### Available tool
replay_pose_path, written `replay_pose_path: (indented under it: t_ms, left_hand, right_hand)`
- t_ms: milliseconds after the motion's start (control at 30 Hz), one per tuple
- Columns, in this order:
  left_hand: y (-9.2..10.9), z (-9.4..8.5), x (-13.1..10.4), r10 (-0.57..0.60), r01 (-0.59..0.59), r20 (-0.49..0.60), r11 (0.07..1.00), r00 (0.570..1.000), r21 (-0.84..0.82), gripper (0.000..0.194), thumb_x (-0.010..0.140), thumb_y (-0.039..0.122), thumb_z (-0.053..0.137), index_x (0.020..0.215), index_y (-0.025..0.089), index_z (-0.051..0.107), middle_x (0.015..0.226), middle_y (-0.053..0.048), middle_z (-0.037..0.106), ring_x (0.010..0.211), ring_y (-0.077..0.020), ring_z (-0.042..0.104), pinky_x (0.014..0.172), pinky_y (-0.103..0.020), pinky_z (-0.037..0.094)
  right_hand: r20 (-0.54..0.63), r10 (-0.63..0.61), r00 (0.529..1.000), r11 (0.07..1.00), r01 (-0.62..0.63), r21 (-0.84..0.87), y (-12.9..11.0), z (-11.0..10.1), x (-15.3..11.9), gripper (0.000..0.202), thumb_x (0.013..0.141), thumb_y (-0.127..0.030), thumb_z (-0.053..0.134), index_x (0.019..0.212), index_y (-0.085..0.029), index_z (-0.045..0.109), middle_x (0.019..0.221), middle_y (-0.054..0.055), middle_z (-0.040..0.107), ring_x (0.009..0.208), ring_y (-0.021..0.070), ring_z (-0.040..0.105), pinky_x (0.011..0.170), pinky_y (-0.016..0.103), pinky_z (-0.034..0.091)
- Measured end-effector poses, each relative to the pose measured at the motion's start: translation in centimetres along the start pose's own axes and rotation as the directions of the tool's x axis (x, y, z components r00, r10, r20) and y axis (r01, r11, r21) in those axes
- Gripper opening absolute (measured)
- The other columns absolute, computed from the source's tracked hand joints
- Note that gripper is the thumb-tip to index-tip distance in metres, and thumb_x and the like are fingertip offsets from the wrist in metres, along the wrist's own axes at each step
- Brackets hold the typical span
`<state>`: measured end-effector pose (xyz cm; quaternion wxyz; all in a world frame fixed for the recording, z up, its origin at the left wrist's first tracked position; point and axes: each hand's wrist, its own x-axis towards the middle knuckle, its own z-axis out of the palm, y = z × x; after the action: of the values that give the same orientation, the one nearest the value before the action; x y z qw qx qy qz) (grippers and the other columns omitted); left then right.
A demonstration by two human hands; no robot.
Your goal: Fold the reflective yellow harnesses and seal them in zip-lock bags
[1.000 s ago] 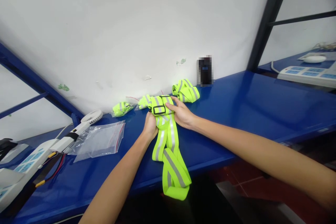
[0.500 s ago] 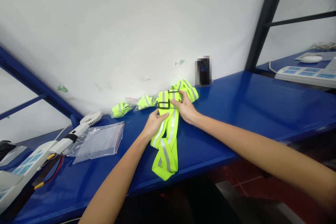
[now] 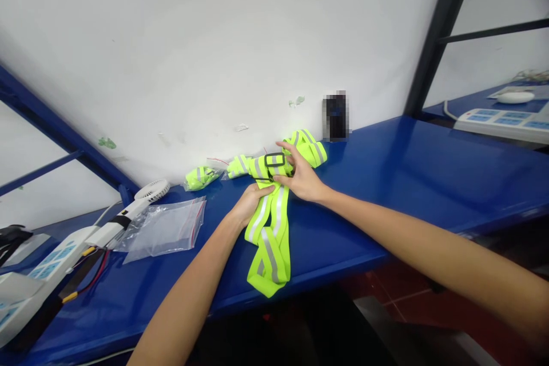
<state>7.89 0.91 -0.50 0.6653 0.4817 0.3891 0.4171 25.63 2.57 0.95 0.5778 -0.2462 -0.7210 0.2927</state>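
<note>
A fluorescent yellow-green reflective strap (image 3: 274, 254) with a silver stripe lies folded between my hands, its loops trailing toward the table's front edge. My left hand (image 3: 247, 206) pinches it from the left, thumb on top and the other fingers partly hidden underneath. From the right, my right hand (image 3: 303, 178) grips the folded upper part, thumb at the near side and index finger stretched along the far side. A black slide buckle (image 3: 275, 154) sits upright on the strap near my right fingers. Behind that hand lies more yellow-green strap (image 3: 315, 152); whether it joins the held piece, I cannot tell.
Two bagged yellow-green straps (image 3: 199, 178) lie by the wall. Clear zip bags (image 3: 165, 233), a white handheld fan (image 3: 153, 189) and a power strip (image 3: 60, 260) are on the left of the blue table (image 3: 412, 183). A pixelated dark object (image 3: 336, 117) stands at the back.
My right hand has shifted its hold on the folded strap, its index finger now stretched out. The buckles have tilted and turned; one is now mostly hidden. My left hand keeps its pinch.
</note>
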Motion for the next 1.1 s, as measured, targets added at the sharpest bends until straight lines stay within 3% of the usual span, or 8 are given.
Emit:
replay_pose_path:
  t_ms: [200, 367, 433, 567, 667, 800, 900, 1100]
  left_hand:
    - [0.4, 0.8, -0.8, 0.131, -0.116, 0.047, 0.963, 0.99, -0.244, 0.038, 0.07, 0.028, 0.077, 0.104, 0.011, 0.069, 0.1, -0.01, 0.075, 0.098, -0.0284, 0.069, 0.094, -0.039, 0.051]
    - [0.6, 1.3, -0.9, 0.095, -0.075, 0.049, 0.945, 0.994, -0.32, 0.058, 0.079, 0.06, 0.062, 0.114, 0.014, 0.063, 0.106, -0.012, 0.072, 0.105, -0.0335, 0.066, 0.091, -0.045, 0.052]
    - [0.7, 1.4, -0.7, 0.069, -0.064, 0.006, 0.953, 0.998, -0.296, 0.058, 0.083, 0.061, 0.057, 0.117, 0.014, 0.061, 0.105, -0.012, 0.072, 0.103, -0.033, 0.067, 0.088, -0.045, 0.054]
    - [0.8, 1.2, -0.4, 0.118, -0.147, -0.122, 0.951, 0.986, -0.272, 0.048, 0.083, 0.036, 0.065, 0.125, 0.016, 0.055, 0.104, -0.009, 0.072, 0.096, -0.0292, 0.069, 0.085, -0.042, 0.055]
    - [1.1, 0.8, -0.3, 0.188, -0.229, -0.183, 0.943, 0.965, -0.241, 0.056, 0.079, 0.025, 0.07, 0.131, 0.017, 0.049, 0.109, -0.009, 0.071, 0.097, -0.0281, 0.069, 0.087, -0.041, 0.055]
    - [1.1, 0.5, -0.4, 0.252, -0.28, -0.182, 0.948, 0.951, -0.153, 0.067, 0.074, 0.024, 0.078, 0.133, 0.021, 0.047, 0.116, -0.009, 0.07, 0.102, -0.0288, 0.068, 0.091, -0.041, 0.054]
    - [0.9, 0.7, -0.6, 0.251, -0.263, -0.121, 0.959, 0.96, -0.1, 0.068, 0.071, 0.027, 0.081, 0.13, 0.02, 0.05, 0.117, -0.011, 0.07, 0.105, -0.0309, 0.067, 0.092, -0.042, 0.053]
    - [0.9, 1.7, -0.9, 0.272, -0.279, -0.114, 0.959, 0.955, -0.047, 0.063, 0.068, 0.029, 0.083, 0.123, 0.018, 0.054, 0.119, -0.012, 0.069, 0.108, -0.0299, 0.067, 0.093, -0.039, 0.053]
  right_hand:
    - [0.151, -0.194, 0.969, 0.973, 0.21, -0.092, -0.5, -0.6, 0.0, 0.042, 0.08, -0.008, 0.054, 0.12, -0.022, 0.058, 0.117, 0.008, 0.065, 0.111, 0.0243, 0.06, 0.097, 0.04, 0.045]
    - [0.262, -0.176, 0.949, 0.98, 0.193, -0.04, -0.4, -1.0, 0.0, 0.046, 0.072, -0.001, 0.049, 0.112, -0.021, 0.06, 0.113, 0.007, 0.064, 0.108, 0.0236, 0.06, 0.095, 0.04, 0.045]
    - [0.316, -0.158, 0.935, 0.985, 0.17, -0.009, -0.5, -1.2, 0.0, 0.048, 0.069, 0.0, 0.049, 0.111, -0.021, 0.06, 0.116, 0.006, 0.063, 0.111, 0.0239, 0.059, 0.098, 0.042, 0.043]
    - [0.378, -0.019, 0.925, 0.998, -0.003, 0.059, -0.5, -1.4, 0.0, 0.034, 0.078, -0.016, 0.059, 0.111, -0.022, 0.061, 0.132, 0.007, 0.054, 0.127, 0.0266, 0.049, 0.108, 0.046, 0.035]
    - [0.246, 0.244, 0.938, 0.955, -0.276, 0.105, -0.2, -1.2, 0.0, 0.054, 0.08, -0.033, 0.067, 0.131, -0.026, 0.051, 0.146, 0.009, 0.041, 0.137, 0.0283, 0.037, 0.112, 0.048, 0.032]
    - [0.257, 0.533, 0.806, 0.715, -0.591, 0.372, 0.0, -0.8, 0.2, 0.092, 0.071, -0.029, 0.077, 0.148, -0.029, 0.026, 0.136, 0.012, 0.052, 0.122, 0.0268, 0.055, 0.103, 0.047, 0.046]
    - [0.349, 0.542, 0.764, 0.586, -0.642, 0.495, 0.0, -0.7, 0.3, 0.078, 0.065, -0.02, 0.08, 0.134, -0.027, 0.044, 0.116, 0.007, 0.065, 0.103, 0.0227, 0.066, 0.09, 0.042, 0.056]
    - [0.28, 0.552, 0.786, 0.61, -0.609, 0.507, 0.2, -0.6, 0.3, 0.052, 0.059, -0.017, 0.082, 0.105, -0.022, 0.059, 0.1, 0.005, 0.071, 0.084, 0.0215, 0.069, 0.07, 0.039, 0.062]
